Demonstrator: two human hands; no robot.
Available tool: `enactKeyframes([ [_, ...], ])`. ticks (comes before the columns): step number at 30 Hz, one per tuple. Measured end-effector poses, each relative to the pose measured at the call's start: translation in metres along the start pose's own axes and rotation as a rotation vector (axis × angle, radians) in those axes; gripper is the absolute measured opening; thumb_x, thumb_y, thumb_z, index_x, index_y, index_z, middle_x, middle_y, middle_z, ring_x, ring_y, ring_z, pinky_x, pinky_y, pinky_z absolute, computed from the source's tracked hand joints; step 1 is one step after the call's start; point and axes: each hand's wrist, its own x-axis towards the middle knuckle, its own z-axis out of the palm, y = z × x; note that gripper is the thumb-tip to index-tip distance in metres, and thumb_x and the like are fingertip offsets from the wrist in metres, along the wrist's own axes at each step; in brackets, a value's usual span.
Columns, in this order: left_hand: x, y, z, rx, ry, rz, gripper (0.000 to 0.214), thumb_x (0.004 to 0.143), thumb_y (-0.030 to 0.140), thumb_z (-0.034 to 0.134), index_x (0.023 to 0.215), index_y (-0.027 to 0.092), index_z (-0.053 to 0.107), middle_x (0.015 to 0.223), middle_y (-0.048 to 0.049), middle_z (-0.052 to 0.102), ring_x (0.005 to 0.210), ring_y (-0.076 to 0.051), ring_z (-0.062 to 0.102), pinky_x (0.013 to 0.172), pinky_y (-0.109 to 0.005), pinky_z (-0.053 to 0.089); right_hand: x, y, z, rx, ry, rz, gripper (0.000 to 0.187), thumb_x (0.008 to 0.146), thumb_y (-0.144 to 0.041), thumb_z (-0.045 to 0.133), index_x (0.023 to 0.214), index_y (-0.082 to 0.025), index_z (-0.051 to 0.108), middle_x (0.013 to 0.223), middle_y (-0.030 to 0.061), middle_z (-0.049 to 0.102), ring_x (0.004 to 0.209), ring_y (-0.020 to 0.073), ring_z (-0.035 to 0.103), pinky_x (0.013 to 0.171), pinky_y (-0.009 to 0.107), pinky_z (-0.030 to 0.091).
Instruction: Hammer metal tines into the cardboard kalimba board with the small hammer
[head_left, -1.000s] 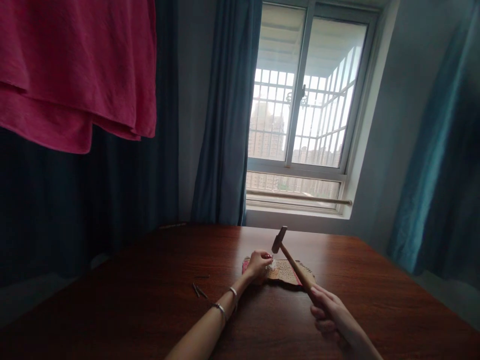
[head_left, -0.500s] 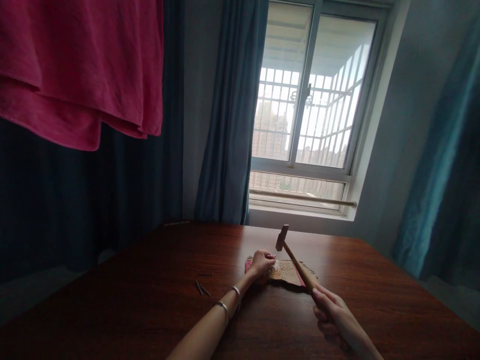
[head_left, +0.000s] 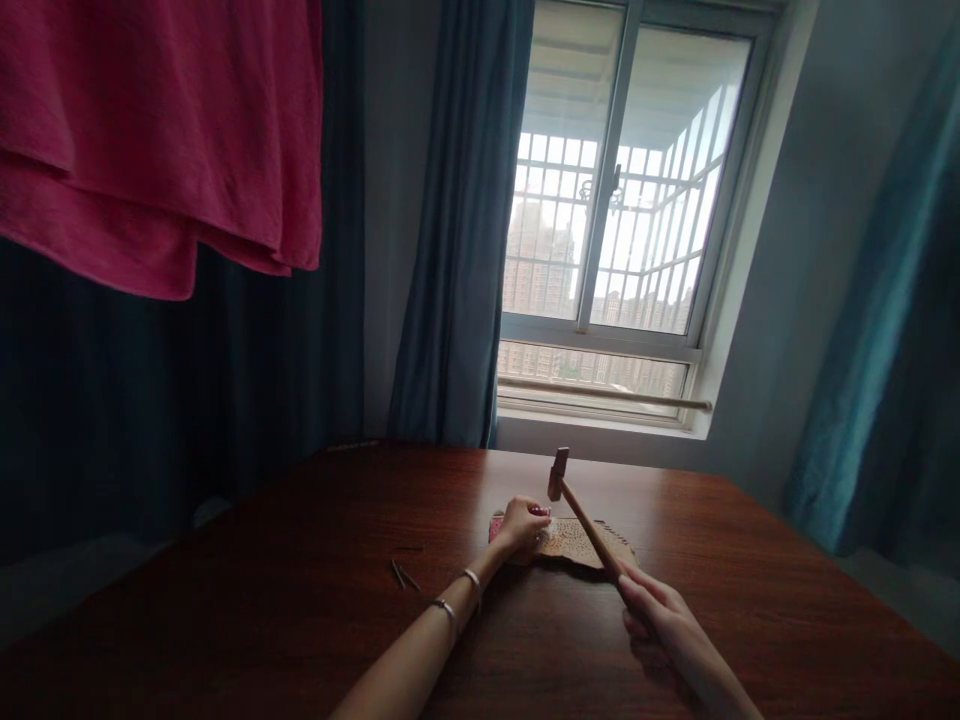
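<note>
My right hand [head_left: 651, 612] is closed round the wooden handle of a small hammer [head_left: 576, 507], whose metal head is raised above the work. My left hand [head_left: 517, 528] rests on a tan piece of perforated leather [head_left: 574, 542] lying on a pink pad on the table. Its fingers are pinched on a small tool I cannot make out, held upright just under the hammer head. Two bracelets sit on my left wrist.
The dark wooden table [head_left: 300, 600] carries a few thin metal tools [head_left: 401, 574] to the left of my left arm. A window [head_left: 615, 200] with blue curtains stands beyond the table's far edge. A pink cloth [head_left: 165, 130] hangs at the upper left.
The hammer head has stayed raised above my left hand, shifting only slightly. My right hand slid a little up and left along the handle. The view has drifted slightly.
</note>
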Motion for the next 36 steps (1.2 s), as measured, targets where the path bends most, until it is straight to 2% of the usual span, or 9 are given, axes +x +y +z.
enactKeyframes([
  [7,0.001,-0.004,0.001,0.021,0.002,0.008,0.022,0.058,0.026,0.062,0.066,0.007,0.069,0.062,-0.004,0.064,0.058,-0.013,0.054,0.051,-0.019,0.034,0.001,0.008,0.002,-0.012,0.044,-0.005,0.067,0.071,-0.046,0.059,0.128,-0.019,0.038,0.046,-0.0101,0.036,0.027,0.0005,0.026,0.028,0.011,0.013],
  [22,0.0,0.0,0.001,0.054,0.024,-0.03,0.023,0.057,0.027,0.064,0.068,0.007,0.07,0.062,-0.0038,0.065,0.058,-0.013,0.055,0.05,-0.019,0.035,-0.008,0.009,0.005,0.026,0.046,-0.008,0.062,0.071,-0.047,0.059,0.124,-0.02,0.043,0.045,-0.0104,0.035,0.027,-0.0002,0.024,0.027,0.01,0.013],
  [27,-0.001,0.0,0.001,0.071,0.019,-0.033,0.021,0.058,0.025,0.063,0.068,0.008,0.07,0.061,-0.0032,0.065,0.057,-0.013,0.054,0.05,-0.019,0.034,-0.007,0.009,0.005,-0.007,0.057,0.029,0.06,0.07,-0.047,0.06,0.122,-0.019,0.045,0.045,-0.01,0.035,0.027,-0.0002,0.027,0.028,0.009,0.013],
  [36,-0.001,0.0,0.001,0.073,0.017,-0.021,0.021,0.058,0.027,0.063,0.067,0.009,0.07,0.061,-0.003,0.065,0.057,-0.012,0.054,0.049,-0.018,0.033,-0.009,0.011,0.004,0.015,0.054,0.014,0.062,0.071,-0.045,0.059,0.125,-0.019,0.042,0.046,-0.0095,0.038,0.027,0.0002,0.026,0.027,0.009,0.014],
])
